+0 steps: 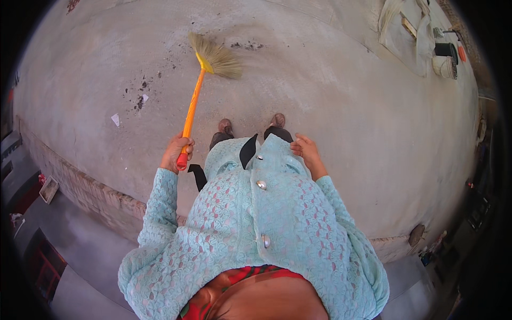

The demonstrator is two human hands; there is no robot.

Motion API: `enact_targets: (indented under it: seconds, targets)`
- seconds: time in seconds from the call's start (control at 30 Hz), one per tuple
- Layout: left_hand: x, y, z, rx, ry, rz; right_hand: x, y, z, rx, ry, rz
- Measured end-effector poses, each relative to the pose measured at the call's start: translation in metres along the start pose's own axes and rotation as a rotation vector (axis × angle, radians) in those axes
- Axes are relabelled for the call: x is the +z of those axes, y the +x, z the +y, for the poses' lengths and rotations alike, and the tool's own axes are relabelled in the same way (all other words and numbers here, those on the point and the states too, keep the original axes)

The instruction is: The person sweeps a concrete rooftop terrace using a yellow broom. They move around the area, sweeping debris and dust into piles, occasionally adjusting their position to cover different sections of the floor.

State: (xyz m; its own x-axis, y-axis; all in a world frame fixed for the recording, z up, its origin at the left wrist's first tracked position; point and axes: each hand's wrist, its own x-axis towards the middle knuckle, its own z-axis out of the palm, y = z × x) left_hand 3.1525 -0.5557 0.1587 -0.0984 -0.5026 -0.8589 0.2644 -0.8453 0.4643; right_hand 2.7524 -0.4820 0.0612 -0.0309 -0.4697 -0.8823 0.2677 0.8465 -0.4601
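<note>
My left hand (175,151) grips the lower end of a broom (198,85) with an orange and yellow handle. Its straw bristles (216,57) rest on the concrete floor (330,90) ahead of me, beside a patch of dark dirt (246,46). My right hand (304,149) hangs by the hem of my light blue lace jacket, fingers loosely curled, holding nothing. My two shoes (250,124) show below the jacket hem.
More dark debris (141,93) and a scrap of white paper (115,119) lie on the floor to the left. A brick ledge (80,186) drops to a lower level behind me. Cloth sheets (405,32) and small containers (445,58) sit at the far right.
</note>
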Motion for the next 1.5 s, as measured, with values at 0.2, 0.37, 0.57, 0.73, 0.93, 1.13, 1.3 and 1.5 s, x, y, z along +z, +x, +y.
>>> enact_targets:
  seconds: [0.2, 0.37, 0.57, 0.73, 0.93, 1.13, 1.3, 1.5]
  targets:
    - [-0.015, -0.068, 0.017, 0.159, -0.075, 0.005, 0.029, 0.001, -0.017, -0.061, -0.094, -0.105]
    - [0.015, -0.083, 0.029, 0.122, -0.065, -0.115, 0.018, 0.008, -0.006, -0.021, -0.136, -0.071]
    - [0.08, -0.04, 0.033, -0.038, 0.067, -0.374, -0.007, -0.004, 0.003, -0.034, -0.058, 0.0]
    - [0.143, 0.027, 0.01, -0.184, 0.119, -0.614, -0.038, -0.02, 0.018, -0.038, 0.045, 0.077]
    - [0.203, 0.12, -0.041, -0.3, 0.248, -0.707, -0.056, -0.035, 0.029, -0.012, 0.086, 0.123]
    - [0.171, 0.148, -0.059, -0.273, 0.197, -0.475, -0.055, -0.036, 0.017, -0.035, 0.075, 0.14]
    - [0.063, 0.115, -0.03, -0.165, 0.097, -0.258, -0.035, -0.024, 0.002, -0.057, 0.032, 0.085]
    - [-0.026, 0.073, 0.009, 0.043, 0.018, 0.014, 0.007, -0.008, -0.015, -0.074, -0.051, -0.061]
